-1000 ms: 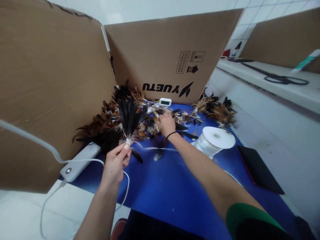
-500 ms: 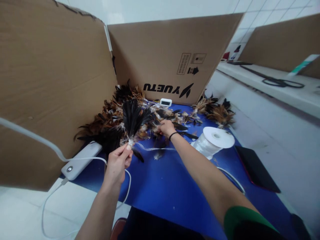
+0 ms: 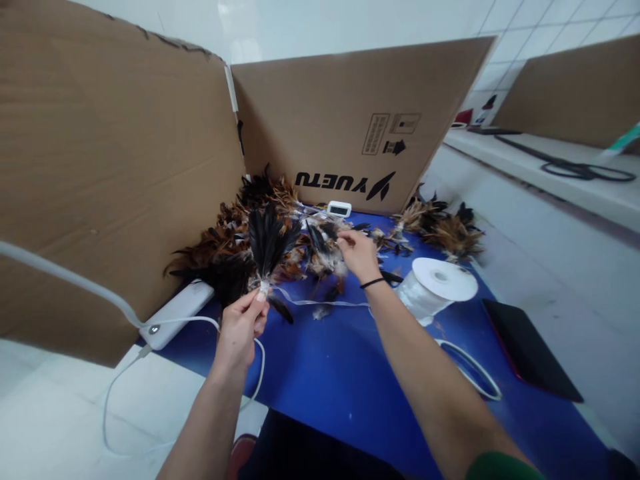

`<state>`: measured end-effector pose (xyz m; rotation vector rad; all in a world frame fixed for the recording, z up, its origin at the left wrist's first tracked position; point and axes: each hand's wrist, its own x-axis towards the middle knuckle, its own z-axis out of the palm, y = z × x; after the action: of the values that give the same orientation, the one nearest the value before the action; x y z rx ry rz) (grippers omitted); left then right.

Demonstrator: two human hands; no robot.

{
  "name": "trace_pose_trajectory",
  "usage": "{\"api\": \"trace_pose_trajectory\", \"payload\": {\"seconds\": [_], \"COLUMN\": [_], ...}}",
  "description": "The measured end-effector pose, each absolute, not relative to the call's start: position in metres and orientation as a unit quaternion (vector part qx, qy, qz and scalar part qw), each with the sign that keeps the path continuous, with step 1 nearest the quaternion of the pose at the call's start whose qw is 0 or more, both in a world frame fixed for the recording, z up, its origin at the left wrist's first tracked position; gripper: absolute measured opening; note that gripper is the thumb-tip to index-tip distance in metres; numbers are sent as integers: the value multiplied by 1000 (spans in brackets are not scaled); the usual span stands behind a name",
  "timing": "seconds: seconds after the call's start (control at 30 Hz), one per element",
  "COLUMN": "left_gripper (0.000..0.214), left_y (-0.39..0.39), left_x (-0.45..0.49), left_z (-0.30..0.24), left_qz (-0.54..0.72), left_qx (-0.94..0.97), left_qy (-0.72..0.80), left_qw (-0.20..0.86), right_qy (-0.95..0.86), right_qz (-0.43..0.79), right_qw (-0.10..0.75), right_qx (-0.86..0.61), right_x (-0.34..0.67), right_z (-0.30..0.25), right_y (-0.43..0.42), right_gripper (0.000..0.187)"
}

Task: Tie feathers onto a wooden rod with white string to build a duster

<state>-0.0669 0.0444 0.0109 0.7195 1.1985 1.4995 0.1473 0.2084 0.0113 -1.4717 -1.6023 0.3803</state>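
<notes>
My left hand (image 3: pixel 241 327) pinches the bound base of a small bundle of black feathers (image 3: pixel 269 241), holding it upright over the blue table (image 3: pixel 325 373). A clear thread (image 3: pixel 320 302) runs from the bundle's base toward a white spool (image 3: pixel 436 285). My right hand (image 3: pixel 359 253) is closed on a few brown, white and black feathers (image 3: pixel 325 257) lifted from the loose feather pile (image 3: pixel 235 247) behind it. A black band sits on that wrist.
Brown cardboard walls (image 3: pixel 120 173) stand at the left and back. A white power bank (image 3: pixel 177 313) with a white cable (image 3: pixel 120 380) lies at left. More feathers (image 3: pixel 443 227) lie at back right, a small white device (image 3: pixel 340 209) at the back, a dark tablet (image 3: pixel 530 347) at right.
My right hand has risen out of the pile and shifted right, pulling up a few feathers. My left hand keeps the black bundle in about the same place.
</notes>
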Motion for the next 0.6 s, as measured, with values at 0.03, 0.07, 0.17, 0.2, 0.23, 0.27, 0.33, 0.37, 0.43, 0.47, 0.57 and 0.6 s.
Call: {"api": "trace_pose_trajectory", "payload": {"seconds": [0.03,0.07,0.17,0.2,0.23,0.27,0.33,0.37,0.43,0.47,0.57,0.6], "left_gripper": [31,31,31,31,31,31,32,32,32,31,31,31], "left_y": [44,43,42,42,42,42,43,43,44,44,44,44], "left_x": [-66,-66,-64,-64,-64,-64,-64,-63,-63,-62,-58,-57], "left_z": [11,11,11,11,11,10,9,9,8,8,8,9], "left_qz": [625,625,623,623,622,622,620,620,619,619,618,618], "left_qx": [299,299,303,305,306,308,311,312,312,312,309,309], "left_qy": [501,502,503,505,507,509,511,511,513,514,517,517], "left_qw": [518,517,516,514,512,510,508,507,506,506,505,505], "right_qy": [-650,-645,-617,-610,-607,-607,-595,-587,-583,-591,-646,-665], "right_qz": [138,128,113,105,99,87,45,24,-4,-7,17,32], "right_qw": [483,518,609,633,654,671,703,714,717,707,639,605], "right_qx": [-570,-547,-486,-465,-441,-417,-388,-381,-383,-388,-418,-436], "right_x": [147,147,142,140,138,136,136,137,140,142,147,148], "right_z": [16,20,39,47,56,65,83,91,100,101,85,75], "right_y": [205,201,182,173,163,153,132,124,116,117,142,155], "right_gripper": [20,19,19,20,21,22,25,25,25,24,18,16]}}
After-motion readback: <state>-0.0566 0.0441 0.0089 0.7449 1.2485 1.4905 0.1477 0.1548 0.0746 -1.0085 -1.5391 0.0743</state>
